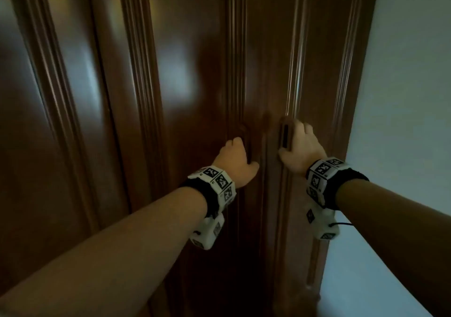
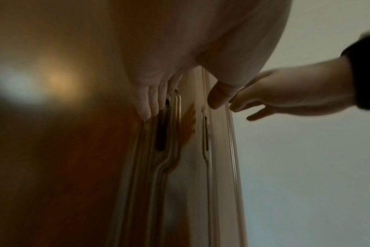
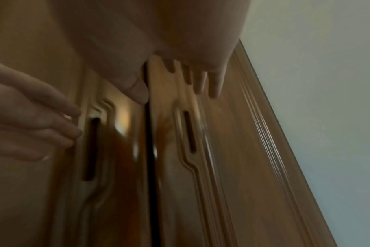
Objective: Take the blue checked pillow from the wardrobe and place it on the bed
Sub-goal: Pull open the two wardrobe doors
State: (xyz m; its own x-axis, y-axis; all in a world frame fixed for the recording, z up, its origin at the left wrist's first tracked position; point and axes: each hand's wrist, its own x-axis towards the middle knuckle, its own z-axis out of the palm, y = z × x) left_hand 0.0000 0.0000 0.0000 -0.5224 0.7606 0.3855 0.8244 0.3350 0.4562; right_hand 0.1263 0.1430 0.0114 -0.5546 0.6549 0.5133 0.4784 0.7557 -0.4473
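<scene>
Both hands up at the wardrobe (image 1: 185, 77), doors closed, thin dark gap between them. Left hand (image 1: 235, 161) at the slot handle (image 2: 162, 127) left of the gap: fingers (image 2: 147, 102) straight, tips at its top edge, gripping nothing. Right hand (image 1: 301, 145) at the slot handle (image 1: 285, 136) right of the gap: fingers (image 3: 214, 83) straight and loosely spread on the wood, thumb by the gap. Pillow not visible. Pale wall (image 1: 402, 84) right of the wardrobe. Wrist views blurred.
</scene>
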